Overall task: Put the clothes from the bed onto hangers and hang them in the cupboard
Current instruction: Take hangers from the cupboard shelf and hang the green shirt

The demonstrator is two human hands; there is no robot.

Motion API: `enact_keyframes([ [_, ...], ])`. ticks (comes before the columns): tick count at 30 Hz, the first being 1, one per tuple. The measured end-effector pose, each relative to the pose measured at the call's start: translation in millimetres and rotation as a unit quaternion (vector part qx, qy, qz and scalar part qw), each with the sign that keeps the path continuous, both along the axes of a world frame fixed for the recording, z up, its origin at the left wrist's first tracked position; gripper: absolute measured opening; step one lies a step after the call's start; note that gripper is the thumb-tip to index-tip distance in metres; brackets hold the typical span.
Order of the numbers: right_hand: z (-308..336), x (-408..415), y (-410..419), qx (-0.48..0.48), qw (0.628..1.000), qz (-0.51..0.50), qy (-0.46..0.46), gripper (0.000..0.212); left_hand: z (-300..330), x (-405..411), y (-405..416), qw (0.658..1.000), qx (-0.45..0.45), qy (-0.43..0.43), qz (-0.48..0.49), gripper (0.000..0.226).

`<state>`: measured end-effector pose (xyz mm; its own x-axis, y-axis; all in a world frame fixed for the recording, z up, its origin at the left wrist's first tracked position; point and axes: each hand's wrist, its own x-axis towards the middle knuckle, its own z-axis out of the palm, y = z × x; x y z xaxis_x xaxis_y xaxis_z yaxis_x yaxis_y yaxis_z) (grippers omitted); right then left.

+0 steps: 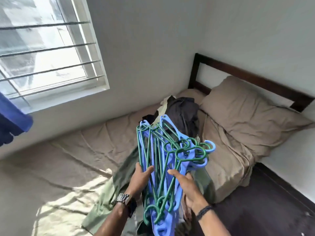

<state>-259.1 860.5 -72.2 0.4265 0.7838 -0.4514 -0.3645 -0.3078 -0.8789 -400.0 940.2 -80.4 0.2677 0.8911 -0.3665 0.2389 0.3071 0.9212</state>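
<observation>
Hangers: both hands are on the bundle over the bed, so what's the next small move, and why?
Probably set the bundle of hangers down on the bare sheet and pull one free. The left hand and right hand both hold the tangled blue and green stack, so neither is free for the clothes pile beside the pillow.

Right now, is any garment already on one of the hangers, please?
No, the bundle of hangers held by both hands is bare; the clothes lie on the bed.
</observation>
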Motion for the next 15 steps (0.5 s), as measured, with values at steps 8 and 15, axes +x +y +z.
enact_keyframes([
  [8, -37, 44, 90, 0.019, 1.000, -0.011, -0.011, 0.054, -42, 43, 103, 0.998, 0.020, 0.006, -0.054, 0.018],
  [15, -83, 35, 158, 0.087, 0.996, -0.030, -0.018, 0.088, -87, 49, 191, 0.995, 0.081, 0.007, -0.049, 0.023],
])
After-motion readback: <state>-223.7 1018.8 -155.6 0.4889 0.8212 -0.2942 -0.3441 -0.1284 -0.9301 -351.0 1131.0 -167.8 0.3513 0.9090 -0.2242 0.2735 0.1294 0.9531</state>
